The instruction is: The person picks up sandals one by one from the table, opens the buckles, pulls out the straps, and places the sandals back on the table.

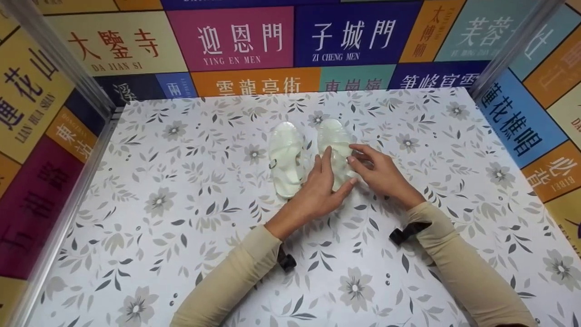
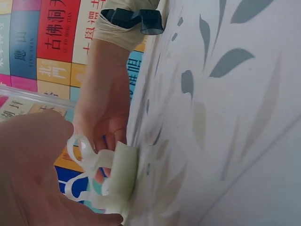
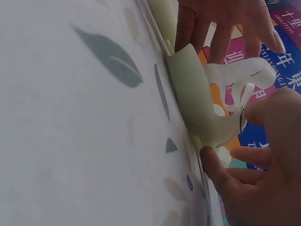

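A pair of pale green strappy sandals lies on the floral-patterned table. The right sandal point(image 1: 335, 131) sits between my two hands, its sole on the surface and its looped straps point(image 2: 89, 155) standing up. My left hand point(image 1: 320, 188) is along its left side, with fairly straight fingers against the edge and the thumb near the heel. On the other side, my right hand point(image 1: 379, 171) touches it with loosely bent fingers. The right thumb point(image 3: 263, 110) is at the small metal buckle, and a fingertip meets the sole. To the left lies the other sandal point(image 1: 286, 141), untouched.
The white table point(image 1: 159, 250) has a grey flower and leaf print. Panels with colourful lettering point(image 1: 231, 41) rise behind it and at both sides. Black wrist cameras point(image 1: 287, 262) are strapped over the beige sleeves.
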`<state>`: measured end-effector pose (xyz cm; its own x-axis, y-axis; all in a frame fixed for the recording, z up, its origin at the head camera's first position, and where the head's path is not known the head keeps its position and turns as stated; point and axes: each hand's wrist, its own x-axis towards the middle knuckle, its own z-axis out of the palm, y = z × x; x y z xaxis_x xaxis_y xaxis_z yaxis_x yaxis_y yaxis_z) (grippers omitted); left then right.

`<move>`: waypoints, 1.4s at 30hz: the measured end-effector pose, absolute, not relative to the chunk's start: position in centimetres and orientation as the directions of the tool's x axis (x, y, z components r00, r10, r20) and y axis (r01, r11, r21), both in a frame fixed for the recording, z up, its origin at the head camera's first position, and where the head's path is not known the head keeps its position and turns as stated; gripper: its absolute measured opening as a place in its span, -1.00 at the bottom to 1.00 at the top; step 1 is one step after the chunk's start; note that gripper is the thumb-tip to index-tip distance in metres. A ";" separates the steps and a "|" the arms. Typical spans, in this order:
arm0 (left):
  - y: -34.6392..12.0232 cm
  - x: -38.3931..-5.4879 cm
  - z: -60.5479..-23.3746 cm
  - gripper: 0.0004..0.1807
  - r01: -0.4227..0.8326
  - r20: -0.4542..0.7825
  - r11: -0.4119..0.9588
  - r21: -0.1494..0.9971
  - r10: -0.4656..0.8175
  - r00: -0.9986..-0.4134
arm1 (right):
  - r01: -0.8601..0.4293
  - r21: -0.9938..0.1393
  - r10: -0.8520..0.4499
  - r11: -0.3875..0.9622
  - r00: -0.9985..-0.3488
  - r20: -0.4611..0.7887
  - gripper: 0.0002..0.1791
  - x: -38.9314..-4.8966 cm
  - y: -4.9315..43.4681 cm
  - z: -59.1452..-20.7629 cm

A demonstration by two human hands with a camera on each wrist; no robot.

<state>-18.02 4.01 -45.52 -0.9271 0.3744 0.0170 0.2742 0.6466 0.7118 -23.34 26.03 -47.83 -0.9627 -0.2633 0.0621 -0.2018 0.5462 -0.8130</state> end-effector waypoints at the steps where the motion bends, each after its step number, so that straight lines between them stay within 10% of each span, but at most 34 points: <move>1: 4.0 -18.1 -45.7 0.11 0.250 -0.001 0.636 0.730 0.367 -0.930 | -0.199 -0.812 -0.263 0.549 -0.963 0.057 -0.35 -23.3 26.0 -47.8; 42: 2.1 -12.9 -46.2 0.16 0.315 0.076 0.512 0.799 0.433 -0.898 | -0.294 -0.908 -0.355 0.299 -0.917 0.180 -0.88 -18.3 25.0 -47.6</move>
<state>-12.86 2.07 -46.20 -0.8983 0.4328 0.0764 0.3147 0.5122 0.7991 -18.26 25.02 -47.58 -0.9174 -0.3549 0.1799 -0.2938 0.2994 -0.9078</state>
